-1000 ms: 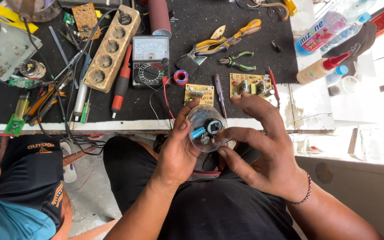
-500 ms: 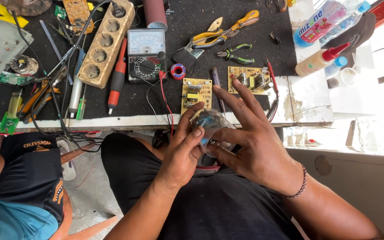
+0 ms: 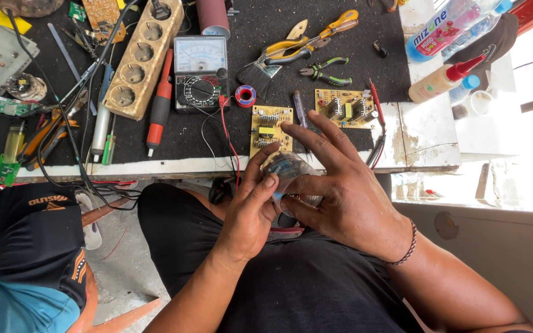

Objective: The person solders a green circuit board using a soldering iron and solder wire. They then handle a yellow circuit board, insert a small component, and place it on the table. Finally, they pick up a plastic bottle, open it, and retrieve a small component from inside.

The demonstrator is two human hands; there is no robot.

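Below the bench edge, over my lap, I hold a small clear, rounded part [image 3: 291, 169] between both hands; across the last second the view has slid so the bench sits higher and the hands lower, and my left hand [image 3: 251, 213] has closed in — its fingertips [image 3: 268, 183] now press on the part's near side, where a moment ago the part's open face and blue inner piece showed plainly; I judge the work has gone from looking into the part to working it with the fingers. My right hand [image 3: 347, 197] cups it from the far side, thumb beneath, upper fingers splayed and lifted off it; so both hands grip the one piece, the left tighter.

Largest among the rest is the black-topped workbench [image 3: 124, 142]; on it a wooden socket strip [image 3: 140, 61] lies slantwise; beside that an analogue multimeter [image 3: 200, 73], its red lead trailing toward my hands; then two yellow circuit boards [image 3: 271, 126] just beyond my fingers, orange-handled pliers [image 3: 316, 37], a red-handled screwdriver [image 3: 158, 105], and a small red solder reel [image 3: 245, 95].

Another person's knee in dark shorts [image 3: 32, 234] sits at my left — apart from my hands. My fingers hide most of the part.
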